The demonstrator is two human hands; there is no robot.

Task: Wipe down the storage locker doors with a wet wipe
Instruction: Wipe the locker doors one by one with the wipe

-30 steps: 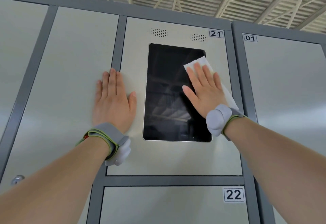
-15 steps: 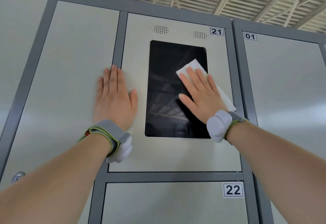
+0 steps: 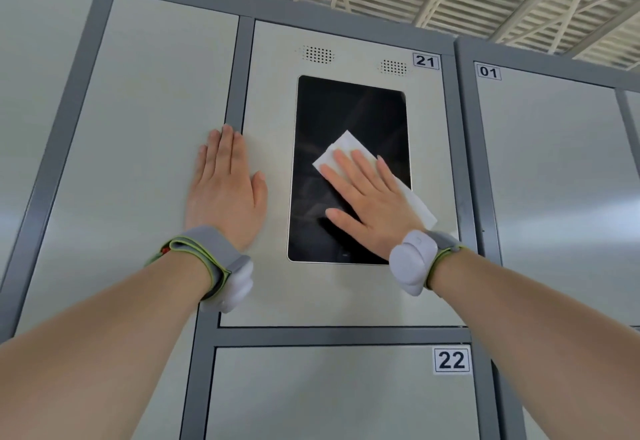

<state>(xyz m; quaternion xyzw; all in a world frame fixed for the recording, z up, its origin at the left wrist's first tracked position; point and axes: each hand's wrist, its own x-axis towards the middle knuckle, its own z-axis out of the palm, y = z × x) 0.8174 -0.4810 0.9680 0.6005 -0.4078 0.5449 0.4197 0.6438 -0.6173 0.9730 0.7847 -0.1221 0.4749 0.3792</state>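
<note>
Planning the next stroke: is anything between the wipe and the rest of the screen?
Nothing visible. The right hand presses the wipe flat on the screen, and the glass around it is bare. The left hand rests to the left, off the screen.

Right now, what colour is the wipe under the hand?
White. The head view shows the wipe under the right hand best.

Bare screen (image 3: 349, 110) above wet wipe (image 3: 343, 147)

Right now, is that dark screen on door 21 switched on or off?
It looks off: the screen is black, showing only faint reflections, no picture or text.
</note>
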